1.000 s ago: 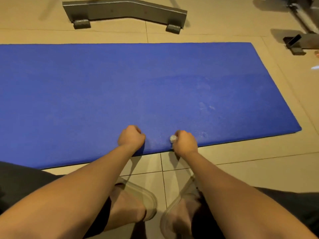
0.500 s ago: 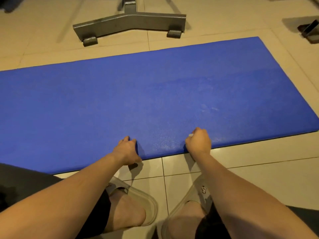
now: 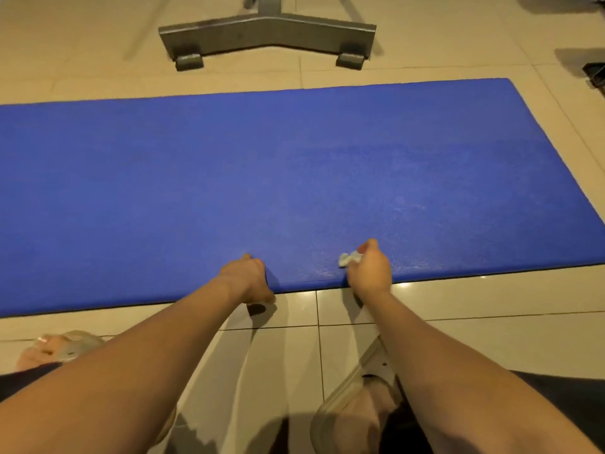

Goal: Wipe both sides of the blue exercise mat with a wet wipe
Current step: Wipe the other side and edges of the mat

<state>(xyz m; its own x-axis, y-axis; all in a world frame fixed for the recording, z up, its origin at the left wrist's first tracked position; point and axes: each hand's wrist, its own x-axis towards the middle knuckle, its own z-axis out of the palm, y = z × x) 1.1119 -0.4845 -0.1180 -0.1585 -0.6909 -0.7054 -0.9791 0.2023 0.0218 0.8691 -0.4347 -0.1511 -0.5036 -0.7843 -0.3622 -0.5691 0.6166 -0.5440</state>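
Mat (image 3: pixel 294 175) flat on tiled floor (image 3: pixel 458 322), blue, long side toward person. Left hand (image 3: pixel 245 280) grips near edge, fingers curled on top, thumb below edge. Right hand (image 3: pixel 370 270) at same edge, just beside, pinching crumpled white wipe (image 3: pixel 347 259) against mat surface. Grey metal stand base (image 3: pixel 266 31) beyond far edge. Sandal (image 3: pixel 357 385) under right forearm.
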